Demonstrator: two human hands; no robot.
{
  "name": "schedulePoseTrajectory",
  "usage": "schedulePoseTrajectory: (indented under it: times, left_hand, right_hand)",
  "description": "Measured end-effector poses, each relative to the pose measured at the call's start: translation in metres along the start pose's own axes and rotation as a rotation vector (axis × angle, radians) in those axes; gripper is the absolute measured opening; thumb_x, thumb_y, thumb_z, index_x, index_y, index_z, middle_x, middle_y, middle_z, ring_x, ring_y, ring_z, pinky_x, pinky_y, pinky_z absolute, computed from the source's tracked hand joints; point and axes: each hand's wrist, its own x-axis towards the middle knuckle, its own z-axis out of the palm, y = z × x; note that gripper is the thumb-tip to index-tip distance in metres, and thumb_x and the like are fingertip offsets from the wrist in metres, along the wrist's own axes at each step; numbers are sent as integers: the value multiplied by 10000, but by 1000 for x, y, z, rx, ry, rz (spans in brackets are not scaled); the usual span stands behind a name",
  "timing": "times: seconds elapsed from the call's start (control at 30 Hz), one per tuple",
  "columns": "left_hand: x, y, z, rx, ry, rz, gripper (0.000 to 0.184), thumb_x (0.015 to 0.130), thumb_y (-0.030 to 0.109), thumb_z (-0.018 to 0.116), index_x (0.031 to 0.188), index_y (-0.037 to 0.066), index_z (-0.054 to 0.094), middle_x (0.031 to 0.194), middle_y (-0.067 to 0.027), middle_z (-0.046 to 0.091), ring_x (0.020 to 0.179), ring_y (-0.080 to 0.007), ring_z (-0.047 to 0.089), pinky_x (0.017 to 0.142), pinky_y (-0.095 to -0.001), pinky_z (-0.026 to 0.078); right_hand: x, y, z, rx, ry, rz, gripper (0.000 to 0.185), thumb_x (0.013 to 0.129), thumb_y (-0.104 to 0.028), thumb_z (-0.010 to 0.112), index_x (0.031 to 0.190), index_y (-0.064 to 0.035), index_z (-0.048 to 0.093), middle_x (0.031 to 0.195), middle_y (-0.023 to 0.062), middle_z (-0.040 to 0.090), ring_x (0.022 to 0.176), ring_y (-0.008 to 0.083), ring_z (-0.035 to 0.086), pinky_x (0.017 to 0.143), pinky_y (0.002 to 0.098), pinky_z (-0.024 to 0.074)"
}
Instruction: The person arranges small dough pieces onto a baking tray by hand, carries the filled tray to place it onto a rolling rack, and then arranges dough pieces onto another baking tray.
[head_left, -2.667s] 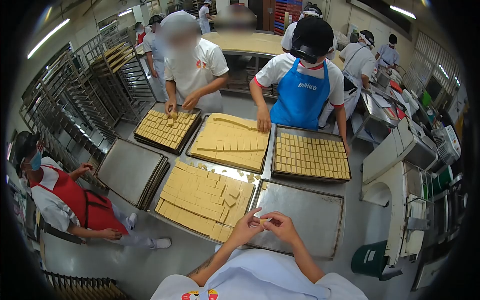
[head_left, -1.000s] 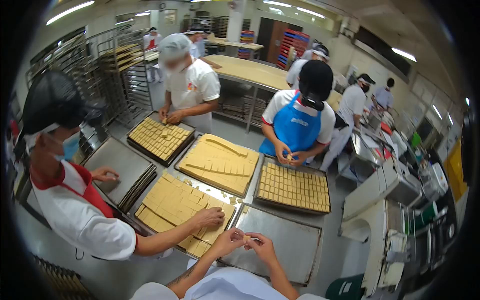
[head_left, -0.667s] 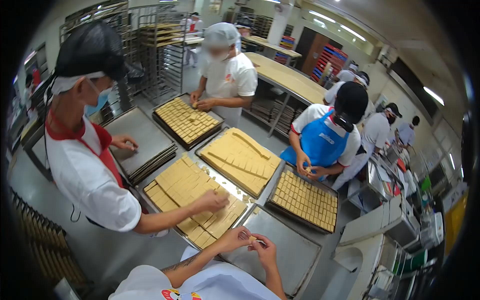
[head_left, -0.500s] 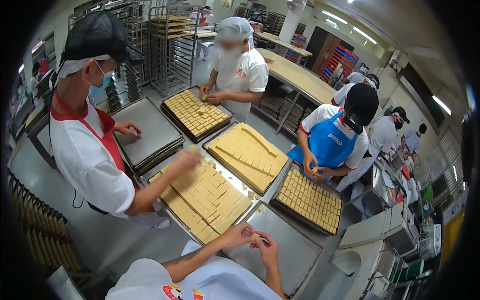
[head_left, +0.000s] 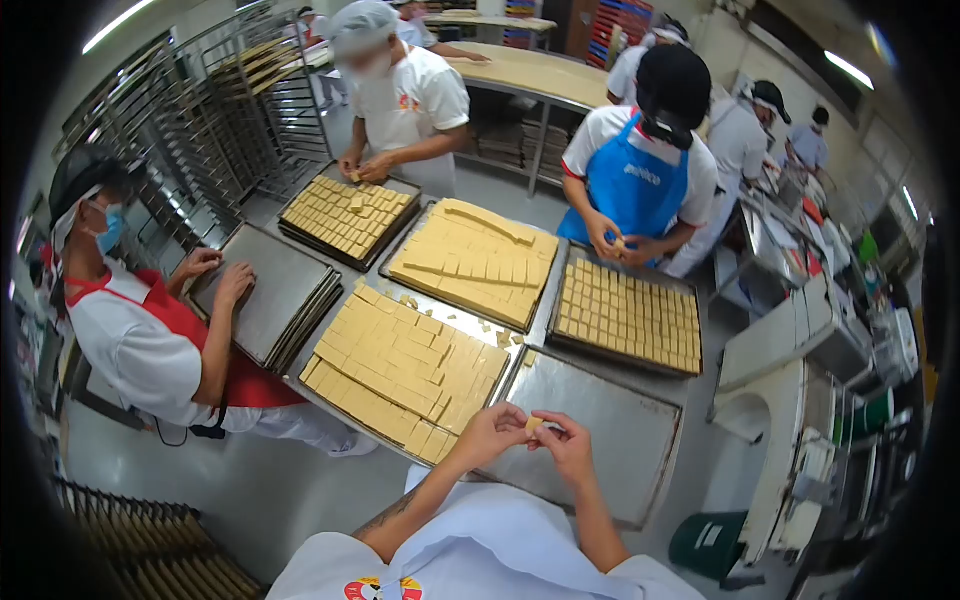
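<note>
Piece [head_left: 534, 425] is coloured pale yellow, tray [head_left: 605, 435] grey; blue apron [head_left: 635, 185], red apron [head_left: 257, 388], green bin [head_left: 705, 551], black cap [head_left: 674, 85] are seen.

From my place I see the small yellow piece [head_left: 534, 424] only partly, because fingers [head_left: 560, 424] cover it. I cannot read the blurred lettering [head_left: 642, 175] on the blue apron [head_left: 632, 198].

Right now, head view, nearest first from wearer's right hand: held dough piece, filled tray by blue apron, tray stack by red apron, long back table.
1. Dough piece: held, immediately left.
2. Filled tray: ahead, slightly right.
3. Tray stack: off to the left.
4. Long back table: far ahead.
</note>
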Motion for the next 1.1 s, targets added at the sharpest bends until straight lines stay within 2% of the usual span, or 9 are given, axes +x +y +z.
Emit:
schedulePoseTrajectory:
  times: [0.03, 0.07, 0.27, 0.37, 0.67, 0.77, 0.87, 0.97, 1.1]
  left_hand:
    - [0, 4, 2, 2, -2, -19, 277, 875, 103, 739, 1053, -40, 581, 963, -104, 669, 894, -159, 685, 792, -276, 557]
    - [-1, 12, 4, 6, 2, -27, 228, 863, 43, 728, 1034, -21, 591, 945, -86, 676, 888, -130, 667, 814, -256, 545]
    - [2, 22, 13, -33, 13, -23, 230, 858, 39, 733, 1028, -23, 590, 937, -87, 673, 878, -128, 667, 797, -248, 548]
    - [2, 24, 12, 24, -4, -21, 255, 871, 69, 733, 1032, -41, 569, 933, -102, 668, 886, -158, 688, 761, -265, 558]
    - [6, 20, 12, -141, -28, -32, 278, 861, 47, 732, 1064, -37, 562, 968, -116, 673, 889, -160, 682, 766, -264, 555]
    - [5, 11, 11, -70, 27, 37, 309, 857, 35, 728, 1095, -39, 546, 972, -119, 662, 872, -166, 681, 773, -269, 561]
    - [3, 5, 10, -160, 133, 43, 343, 844, 13, 728, 1121, -42, 533, 960, -117, 651, 866, -166, 675, 776, -270, 563]
    - [-6, 1, -1, -212, 165, -24, 357, 827, -17, 724, 1127, -38, 531, 950, -116, 643, 871, -163, 669, 778, -271, 563]
    - [-20, -9, -15, -195, 220, -39, 342, 813, -39, 723, 1109, -21, 551, 925, -81, 631, 816, -126, 640, 745, -249, 545]
  right_hand:
    - [-1, -1, -1, 5, -3, -10, 284, 931, -48, 633, 1197, 51, 625, 925, 129, 701, 758, 176, 679, 713, 298, 575]
    - [-2, -4, -2, 21, -13, 0, 268, 928, -31, 630, 1189, 32, 642, 959, 109, 694, 781, 156, 683, 721, 280, 570]
    - [-4, -6, -7, 24, -2, -35, 308, 919, -21, 633, 1222, 36, 617, 961, 114, 692, 792, 153, 676, 739, 278, 563]
    - [-6, -8, -8, 108, -18, -34, 346, 918, -14, 629, 1256, 47, 583, 969, 116, 685, 796, 154, 673, 729, 275, 562]
    - [-3, -8, -5, 137, 18, -81, 397, 917, 7, 599, 1307, 49, 536, 1038, 120, 626, 825, 181, 668, 704, 296, 569]
    - [-1, -2, -9, 145, 25, -94, 387, 930, -29, 590, 1308, 36, 538, 1059, 132, 629, 827, 193, 669, 698, 307, 568]
    - [0, -2, -12, 206, 30, -45, 362, 949, -57, 561, 1301, 25, 545, 1107, 147, 633, 833, 199, 672, 708, 314, 569]
    - [3, 3, -13, 334, 86, 52, 343, 962, -81, 555, 1290, 22, 548, 1131, 156, 643, 850, 201, 676, 729, 311, 568]
    - [8, 18, -19, 244, 143, 83, 317, 968, -96, 579, 1261, 24, 564, 1109, 143, 659, 875, 199, 681, 761, 310, 569]
